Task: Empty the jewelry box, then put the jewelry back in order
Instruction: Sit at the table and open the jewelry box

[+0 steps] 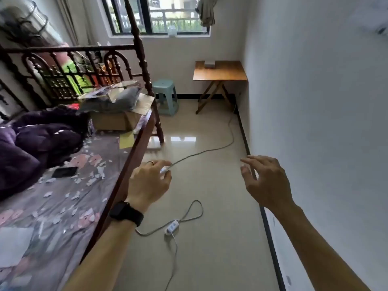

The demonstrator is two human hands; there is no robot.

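Observation:
A small pale box (209, 64), probably the jewelry box, sits at the back edge of a wooden folding table (222, 74) against the far wall under the window. Both hands are raised in the air over the floor, far from that table. My left hand (150, 181), with a ring and a black wrist watch, has loosely curled fingers and holds nothing that I can make out; a white bit of floor cable shows just behind its fingertips. My right hand (264, 181) is spread, fingers relaxed, close to the right wall. No jewelry is visible.
A bed (69, 198) with a dark wooden frame fills the left side, carrying a purple quilt, a phone (64, 172), paper scraps and a cardboard box (117, 120). A grey cable with a switch (172, 226) snakes across the tiled floor. A teal plastic stool (164, 95) stands left of the table.

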